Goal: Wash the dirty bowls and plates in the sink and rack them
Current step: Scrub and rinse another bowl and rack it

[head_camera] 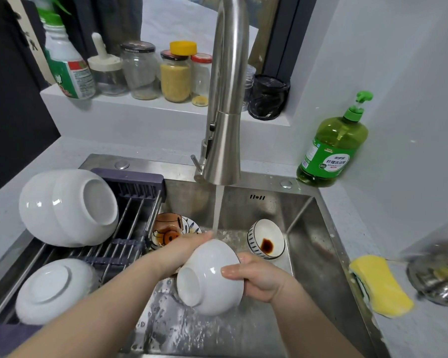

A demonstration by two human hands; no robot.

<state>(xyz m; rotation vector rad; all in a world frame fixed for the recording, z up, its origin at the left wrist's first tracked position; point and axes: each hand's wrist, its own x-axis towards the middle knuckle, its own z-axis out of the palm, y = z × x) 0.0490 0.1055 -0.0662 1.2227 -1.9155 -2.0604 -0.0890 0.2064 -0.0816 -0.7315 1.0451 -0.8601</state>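
White bowl (212, 277) tilts over the sink (308, 228); right hand (259, 280) curls its fingers round the side, left hand (186, 246) at the rim, grip hidden. Wet, it may slip onto the stained bowl (266, 239).

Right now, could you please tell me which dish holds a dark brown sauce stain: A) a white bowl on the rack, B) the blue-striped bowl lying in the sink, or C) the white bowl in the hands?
B: the blue-striped bowl shows a dark brown puddle inside.
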